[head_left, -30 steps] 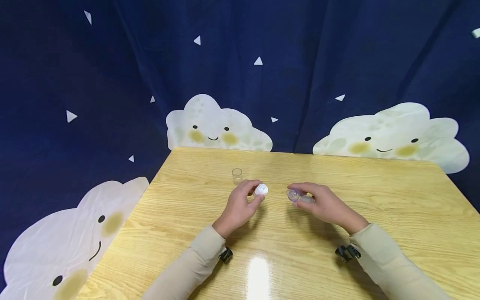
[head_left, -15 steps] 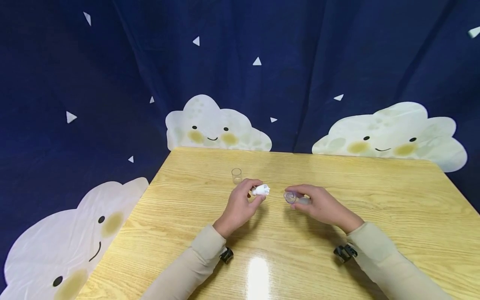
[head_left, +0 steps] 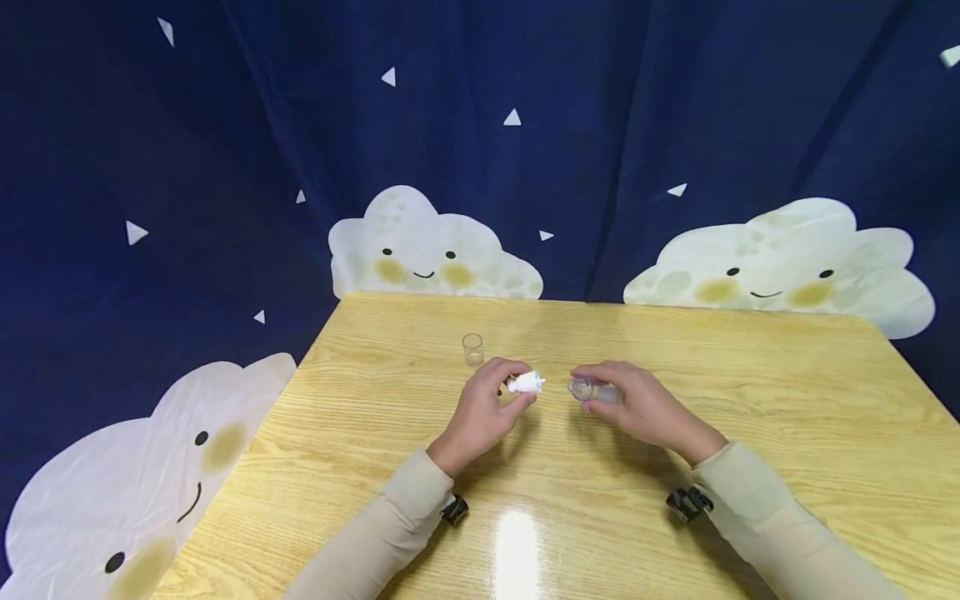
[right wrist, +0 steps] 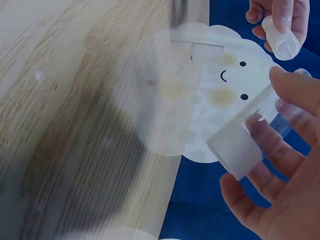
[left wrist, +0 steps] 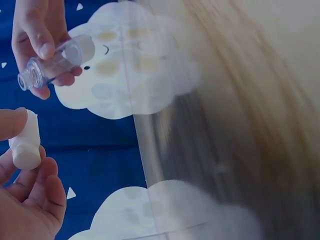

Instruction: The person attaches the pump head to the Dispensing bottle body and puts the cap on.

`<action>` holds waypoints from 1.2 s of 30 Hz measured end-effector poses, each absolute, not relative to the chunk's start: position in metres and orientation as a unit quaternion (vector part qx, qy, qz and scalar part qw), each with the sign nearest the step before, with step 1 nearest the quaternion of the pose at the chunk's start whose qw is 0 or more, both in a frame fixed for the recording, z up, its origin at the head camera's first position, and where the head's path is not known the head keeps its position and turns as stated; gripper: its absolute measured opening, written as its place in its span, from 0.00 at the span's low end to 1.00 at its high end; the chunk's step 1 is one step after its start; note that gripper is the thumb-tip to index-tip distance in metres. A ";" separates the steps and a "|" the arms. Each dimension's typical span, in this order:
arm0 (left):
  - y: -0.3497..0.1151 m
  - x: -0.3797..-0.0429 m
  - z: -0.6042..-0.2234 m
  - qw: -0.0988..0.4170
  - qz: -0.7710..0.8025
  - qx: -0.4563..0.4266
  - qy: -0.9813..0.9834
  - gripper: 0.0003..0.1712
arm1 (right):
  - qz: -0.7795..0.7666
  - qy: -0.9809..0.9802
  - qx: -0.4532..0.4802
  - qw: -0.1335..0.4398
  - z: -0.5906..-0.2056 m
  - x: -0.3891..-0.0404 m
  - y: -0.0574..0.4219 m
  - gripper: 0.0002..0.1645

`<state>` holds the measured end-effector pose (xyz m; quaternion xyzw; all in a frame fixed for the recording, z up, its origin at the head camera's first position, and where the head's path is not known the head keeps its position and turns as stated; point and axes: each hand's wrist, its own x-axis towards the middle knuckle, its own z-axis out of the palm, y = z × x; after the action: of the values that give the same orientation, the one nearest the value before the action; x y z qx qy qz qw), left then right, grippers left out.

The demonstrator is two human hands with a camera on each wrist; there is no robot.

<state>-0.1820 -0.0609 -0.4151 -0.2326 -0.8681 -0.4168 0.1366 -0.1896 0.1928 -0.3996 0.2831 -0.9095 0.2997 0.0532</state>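
My left hand [head_left: 480, 408] pinches a small white pump top [head_left: 528, 382] between thumb and fingers. In the head view it lies on its side, its thin end pointing right. My right hand [head_left: 648, 408] grips a clear bottle [left wrist: 57, 62], which has a white section at its base and an uncovered threaded neck. That neck [head_left: 580, 387] points left, toward the white pump top, with a gap between the two. Both are held above the table. In the right wrist view the white base [right wrist: 237, 150] of the bottle shows between the fingers.
A small clear cylindrical cap [head_left: 473, 350] stands on the wooden table [head_left: 637, 517], just beyond my left hand. Behind the table hangs a dark blue curtain [head_left: 570, 150] printed with clouds and triangles.
The white pump top has turned in my left hand from facing the head camera to pointing right. My right hand has shifted slightly left with the bottle.
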 end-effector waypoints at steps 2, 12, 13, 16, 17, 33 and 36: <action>-0.059 -0.181 -0.414 0.136 -0.421 -0.237 -0.865 0.18 | 0.296 -0.908 0.287 0.071 -0.399 -0.189 0.192 0.25; -0.051 -0.179 -0.411 0.123 -0.438 -0.261 -0.852 0.16 | 0.297 -0.905 0.289 0.093 -0.399 -0.188 0.188 0.25; -0.050 -0.178 -0.410 0.119 -0.439 -0.261 -0.851 0.16 | 0.298 -0.905 0.289 0.090 -0.399 -0.188 0.187 0.25; -0.049 -0.177 -0.409 0.113 -0.437 -0.268 -0.851 0.16 | 0.297 -0.906 0.290 0.080 -0.400 -0.188 0.186 0.25; -0.049 -0.176 -0.409 0.112 -0.435 -0.270 -0.851 0.16 | 0.298 -0.906 0.291 0.077 -0.400 -0.187 0.185 0.25; -0.049 -0.178 -0.404 0.103 -0.421 -0.286 -0.854 0.17 | 0.296 -0.906 0.294 0.074 -0.396 -0.187 0.171 0.21; -0.049 -0.177 -0.404 0.094 -0.418 -0.285 -0.858 0.17 | 0.291 -0.901 0.309 0.085 -0.397 -0.187 0.171 0.22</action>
<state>-0.1772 -0.0493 -0.4041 -0.2849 -0.8576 -0.4176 0.0943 -0.1869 0.1710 -0.3974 0.3094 -0.9013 0.2910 0.0851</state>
